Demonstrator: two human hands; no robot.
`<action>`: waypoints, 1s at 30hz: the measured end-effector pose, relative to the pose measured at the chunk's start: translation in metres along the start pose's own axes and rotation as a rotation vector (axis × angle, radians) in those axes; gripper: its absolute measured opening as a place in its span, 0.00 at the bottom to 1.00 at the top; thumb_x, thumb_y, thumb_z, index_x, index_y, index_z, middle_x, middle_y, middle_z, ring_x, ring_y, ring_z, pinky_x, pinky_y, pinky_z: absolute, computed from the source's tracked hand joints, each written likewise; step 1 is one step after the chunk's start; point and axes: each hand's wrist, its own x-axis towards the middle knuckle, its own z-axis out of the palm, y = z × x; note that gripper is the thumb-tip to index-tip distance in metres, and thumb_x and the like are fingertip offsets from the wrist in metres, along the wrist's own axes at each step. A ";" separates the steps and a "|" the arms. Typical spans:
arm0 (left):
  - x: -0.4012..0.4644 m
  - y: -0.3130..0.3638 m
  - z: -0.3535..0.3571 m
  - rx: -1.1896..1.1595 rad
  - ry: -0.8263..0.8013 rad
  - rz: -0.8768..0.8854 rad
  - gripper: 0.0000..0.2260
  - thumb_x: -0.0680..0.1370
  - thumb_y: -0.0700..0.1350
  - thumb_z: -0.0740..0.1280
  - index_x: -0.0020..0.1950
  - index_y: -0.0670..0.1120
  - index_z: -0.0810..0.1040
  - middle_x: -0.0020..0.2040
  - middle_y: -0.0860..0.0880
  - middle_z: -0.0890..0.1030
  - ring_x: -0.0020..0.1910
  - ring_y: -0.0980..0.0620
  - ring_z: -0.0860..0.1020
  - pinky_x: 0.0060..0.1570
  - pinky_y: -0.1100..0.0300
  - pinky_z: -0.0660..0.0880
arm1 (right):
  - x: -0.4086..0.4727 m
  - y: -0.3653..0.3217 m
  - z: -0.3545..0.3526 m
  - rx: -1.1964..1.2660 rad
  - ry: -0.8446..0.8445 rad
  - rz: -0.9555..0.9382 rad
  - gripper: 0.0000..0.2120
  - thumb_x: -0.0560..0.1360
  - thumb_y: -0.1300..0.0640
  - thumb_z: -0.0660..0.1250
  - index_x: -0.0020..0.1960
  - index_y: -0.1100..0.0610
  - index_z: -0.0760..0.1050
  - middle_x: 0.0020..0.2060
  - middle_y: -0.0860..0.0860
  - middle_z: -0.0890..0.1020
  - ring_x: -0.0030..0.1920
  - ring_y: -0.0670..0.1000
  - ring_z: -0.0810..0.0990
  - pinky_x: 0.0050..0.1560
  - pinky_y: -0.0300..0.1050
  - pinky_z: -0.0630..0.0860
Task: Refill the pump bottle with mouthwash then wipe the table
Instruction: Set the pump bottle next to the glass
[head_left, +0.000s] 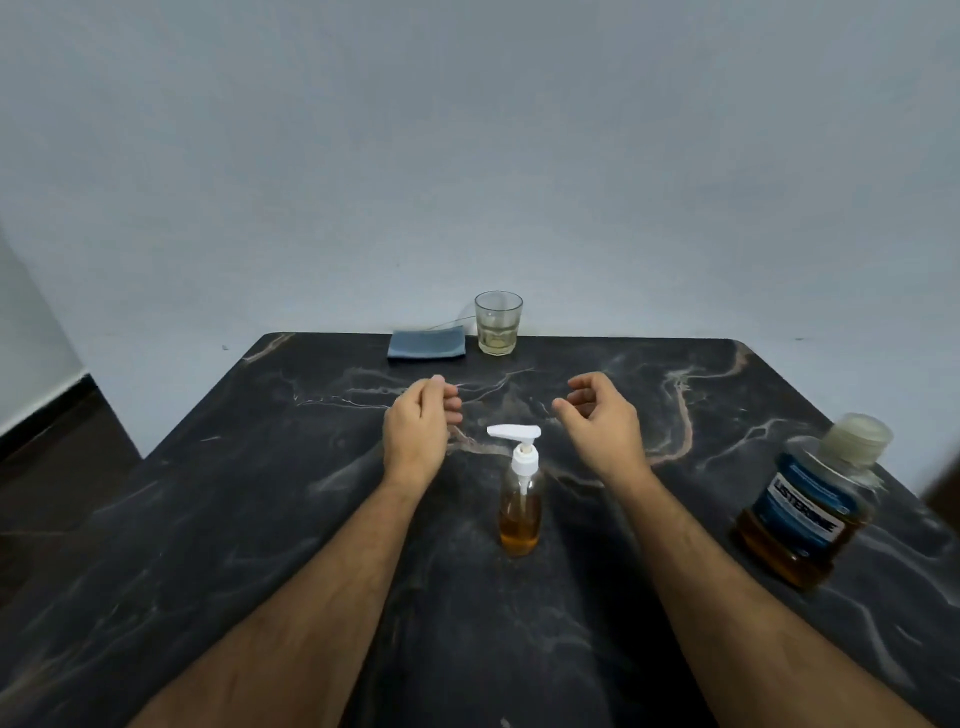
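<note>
Both forearms run out of the bottom of the frame, so nothing past the elbows shows. The far right edge is blurred, and a dark shape there cannot be made out.

The left hand (418, 427) hovers above the dark marble table (208, 519) with its fingers loosely curled inward. It holds nothing, and whether it touches the tabletop cannot be told. Beyond it, at the far edge of the table, lies a folded blue cloth (427, 343). Just right of the cloth stands a glass (498, 323) with a little pale liquid at the bottom.

Between the two hands and slightly nearer the person stands the pump bottle (521, 493), upright, its white pump head fitted on top with the spout pointing toward the left hand. Amber liquid fills roughly its lower half. Neither hand touches it.

The right hand (600, 422) is half open, thumb and fingers curved as if around a gap, and empty. Well to its right, near the table's edge, stands the mouthwash bottle (813, 506), capped, with a blue label whose lettering is smeared, and amber liquid in its lower part.
</note>
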 end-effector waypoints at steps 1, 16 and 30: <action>0.014 -0.004 0.007 0.008 -0.005 0.007 0.14 0.83 0.52 0.58 0.46 0.50 0.80 0.43 0.51 0.84 0.43 0.51 0.84 0.48 0.49 0.82 | 0.013 0.002 0.006 0.008 -0.014 0.011 0.13 0.76 0.53 0.70 0.59 0.54 0.74 0.48 0.47 0.80 0.48 0.46 0.80 0.51 0.43 0.78; 0.204 -0.040 0.108 0.067 -0.256 -0.061 0.16 0.75 0.39 0.69 0.62 0.44 0.73 0.56 0.52 0.78 0.57 0.51 0.74 0.53 0.62 0.71 | 0.214 0.025 0.109 0.145 -0.250 0.110 0.29 0.75 0.65 0.66 0.74 0.59 0.64 0.72 0.56 0.71 0.67 0.54 0.75 0.66 0.49 0.73; 0.165 -0.015 0.077 0.049 -0.179 0.035 0.41 0.65 0.51 0.81 0.73 0.45 0.65 0.68 0.49 0.75 0.65 0.51 0.75 0.66 0.53 0.72 | 0.153 -0.014 0.076 0.409 -0.397 0.008 0.30 0.69 0.78 0.55 0.66 0.58 0.75 0.62 0.54 0.81 0.59 0.53 0.83 0.61 0.52 0.79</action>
